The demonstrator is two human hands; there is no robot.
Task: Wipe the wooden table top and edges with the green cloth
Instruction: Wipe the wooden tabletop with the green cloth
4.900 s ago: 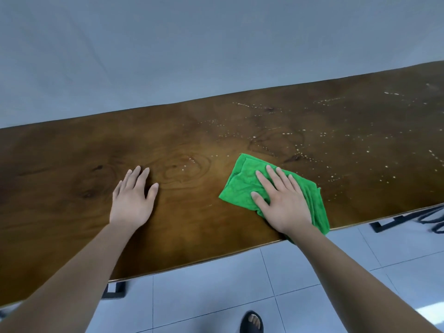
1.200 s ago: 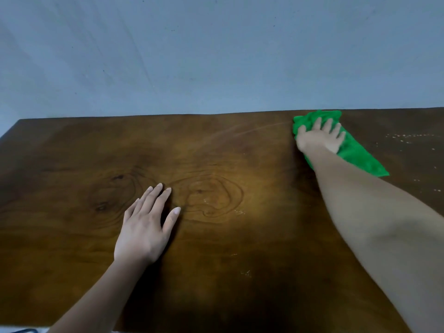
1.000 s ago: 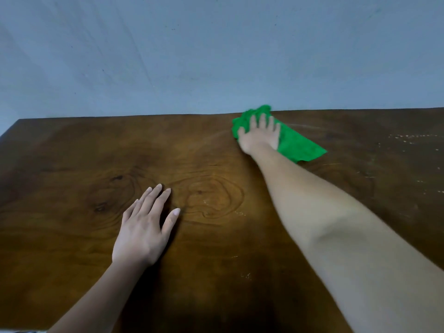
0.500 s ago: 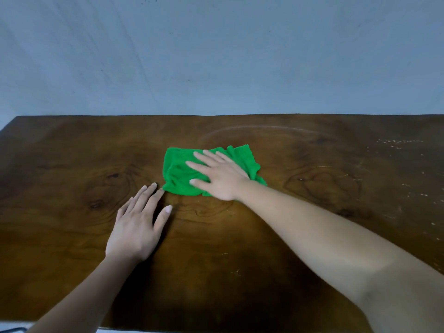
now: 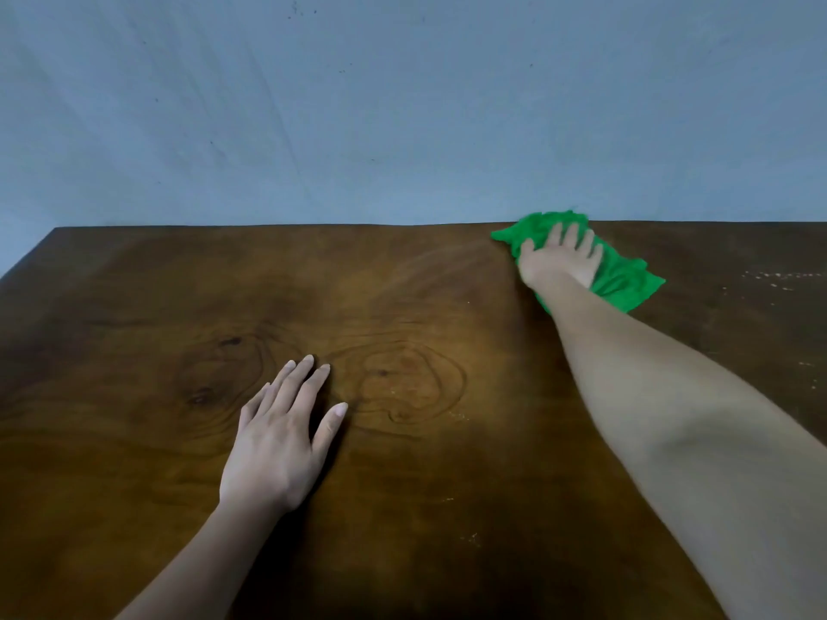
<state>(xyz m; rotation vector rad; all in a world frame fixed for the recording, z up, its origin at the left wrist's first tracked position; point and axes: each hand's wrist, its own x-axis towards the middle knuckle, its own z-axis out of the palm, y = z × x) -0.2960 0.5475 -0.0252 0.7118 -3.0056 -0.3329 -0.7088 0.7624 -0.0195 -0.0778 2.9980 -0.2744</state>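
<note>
Head view: both hands flat and splayed, right hand hiding much of green cloth, left hand on table.

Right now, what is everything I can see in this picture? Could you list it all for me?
dark brown wooden table top: one, brown with ring-shaped grain, fills the lower half of the view.
crumpled green cloth: one, bright green, at the table's far edge on the right side, against the wall.
pale specks: many, whitish, scattered on the wood at the far right.
plain blue-grey wall: one, blue-grey, behind the table.
left hand: one, flat on the wood near the middle, fingers spread, holding nothing.
right hand: one, arm stretched out, palm pressed flat on the green cloth, fingers spread.
</note>
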